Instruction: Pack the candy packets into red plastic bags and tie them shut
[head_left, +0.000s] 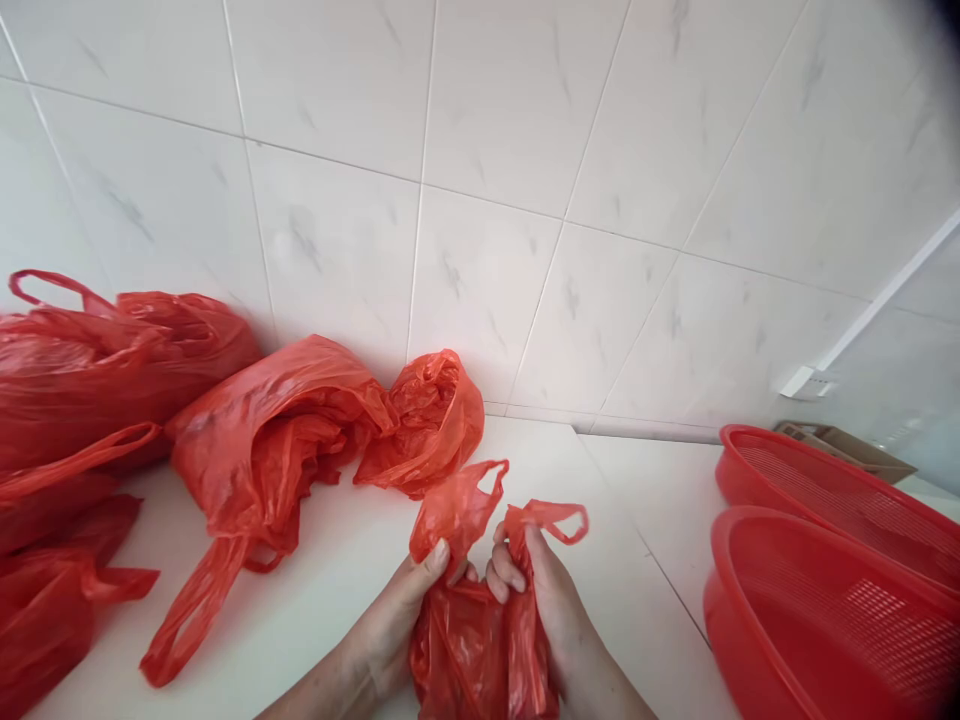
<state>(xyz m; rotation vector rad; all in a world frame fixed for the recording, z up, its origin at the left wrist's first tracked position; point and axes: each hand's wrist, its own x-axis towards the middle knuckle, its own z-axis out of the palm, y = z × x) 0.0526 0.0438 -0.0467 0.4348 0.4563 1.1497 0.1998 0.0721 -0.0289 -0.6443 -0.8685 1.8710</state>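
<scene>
A red plastic bag with two loop handles hangs between my hands at the bottom middle. My left hand is closed on its left side just below one handle, thumb on top. My right hand grips the other side, fingers curled into the film, and a handle loop sticks out to the right above it. The lower part of the bag runs out of view. Just beyond my hands lies a crumpled red bag, apart from the one I hold. What is inside the held bag cannot be made out.
More red plastic bags lie on the white table, with a bulky heap at the far left. Two red plastic baskets stand at the right, a cardboard box behind them. A tiled wall closes off the back.
</scene>
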